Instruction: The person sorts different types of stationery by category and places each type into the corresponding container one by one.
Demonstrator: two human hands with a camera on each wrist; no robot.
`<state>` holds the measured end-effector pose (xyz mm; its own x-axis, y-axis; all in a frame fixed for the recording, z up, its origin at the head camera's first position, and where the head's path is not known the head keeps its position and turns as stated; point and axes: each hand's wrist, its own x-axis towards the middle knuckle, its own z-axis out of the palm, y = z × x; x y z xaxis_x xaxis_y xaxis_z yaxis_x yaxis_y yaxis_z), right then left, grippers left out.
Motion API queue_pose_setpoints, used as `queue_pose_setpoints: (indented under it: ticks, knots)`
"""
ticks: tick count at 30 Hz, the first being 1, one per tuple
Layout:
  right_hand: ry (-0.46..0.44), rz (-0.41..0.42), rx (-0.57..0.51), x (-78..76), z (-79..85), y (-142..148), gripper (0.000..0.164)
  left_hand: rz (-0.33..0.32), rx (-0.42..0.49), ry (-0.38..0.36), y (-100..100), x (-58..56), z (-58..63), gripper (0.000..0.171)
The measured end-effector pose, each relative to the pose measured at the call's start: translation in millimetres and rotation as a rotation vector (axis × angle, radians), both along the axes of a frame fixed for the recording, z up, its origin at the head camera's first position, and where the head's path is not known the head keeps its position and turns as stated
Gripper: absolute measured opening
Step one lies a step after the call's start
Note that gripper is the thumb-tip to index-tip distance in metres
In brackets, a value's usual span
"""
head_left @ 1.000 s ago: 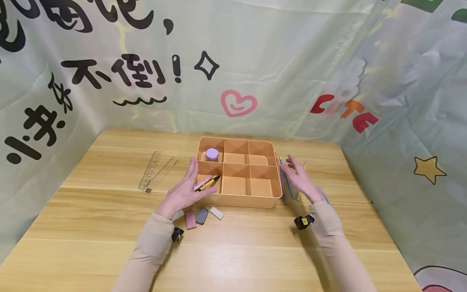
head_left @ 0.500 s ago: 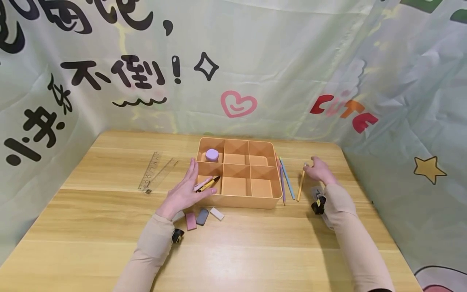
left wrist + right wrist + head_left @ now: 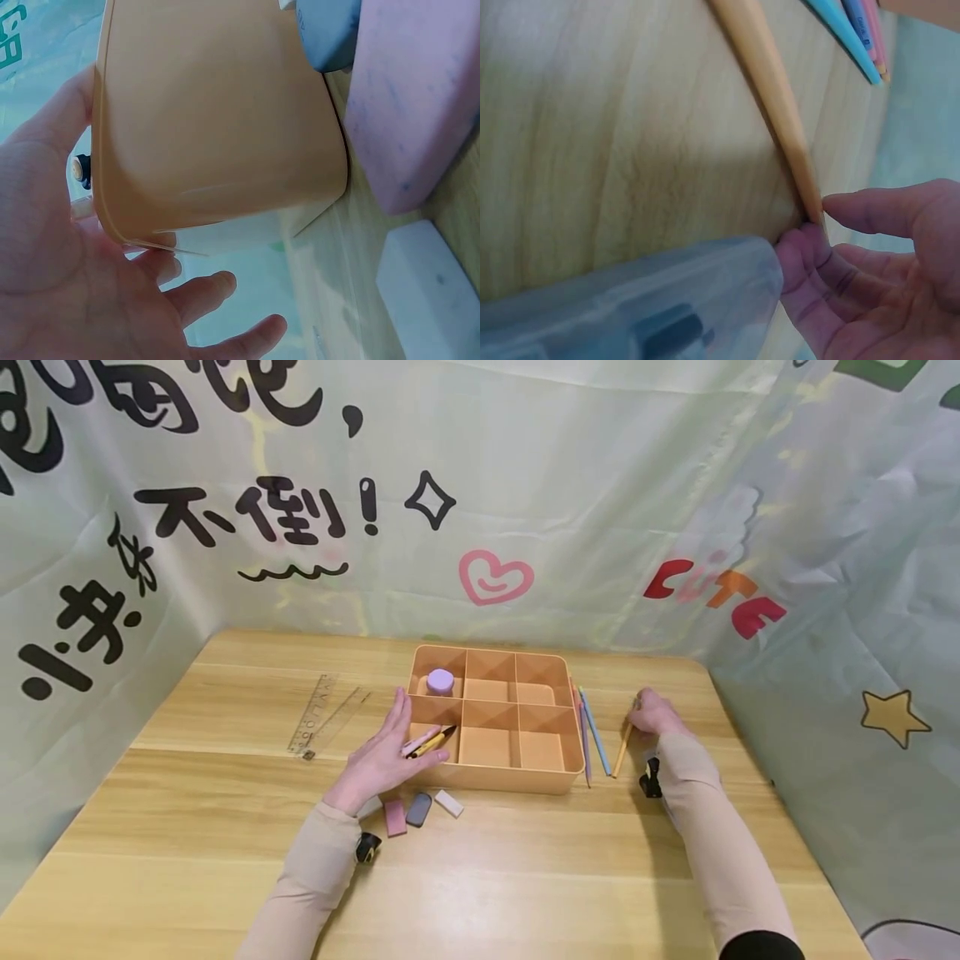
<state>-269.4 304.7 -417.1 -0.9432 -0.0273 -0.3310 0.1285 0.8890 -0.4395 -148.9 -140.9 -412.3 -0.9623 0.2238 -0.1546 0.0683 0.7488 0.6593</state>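
Observation:
My left hand (image 3: 378,768) rests against the front left corner of a tan divided box (image 3: 495,779). Its fingers lie along the left side and its thumb reaches over the front rim. To the right of the box, my right hand (image 3: 656,712) pinches the far end of a yellow pencil (image 3: 622,752) lying on the table. In the right wrist view the thumb and fingertips (image 3: 806,236) meet at that pencil's end. A yellow-and-black pen (image 3: 435,741) and a pink pen (image 3: 420,739) lie in the front left compartment. A purple-lidded jar (image 3: 440,682) sits behind them.
Blue (image 3: 596,732) and purple (image 3: 584,743) pencils lie along the box's right side. A clear plastic case (image 3: 705,292) sits beside my right hand. Pink (image 3: 395,817), grey (image 3: 418,808) and white (image 3: 449,803) erasers lie in front. Clear rulers (image 3: 309,714) lie left.
My right hand has moved right, away from the box's side, to the yellow pencil and now pinches its far end. My left hand stays at the box corner.

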Motion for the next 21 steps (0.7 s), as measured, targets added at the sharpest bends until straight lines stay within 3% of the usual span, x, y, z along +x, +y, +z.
queue_pose_setpoints:
  ticks: [3,10,21]
  knots:
    - [0.002,0.001,0.035,-2.3,-2.0,-0.4,0.035,0.002,-0.005,-0.002,0.0,0.4,0.4,0.114]
    - [0.019,-0.008,0.093,-4.7,-4.6,-1.4,0.024,0.003,-0.013,-0.006,0.5,-0.8,0.5,0.113]
    - [0.089,-0.038,0.134,-0.2,-2.6,-10.0,0.022,0.001,-0.015,0.004,0.1,-0.6,-0.1,0.111]
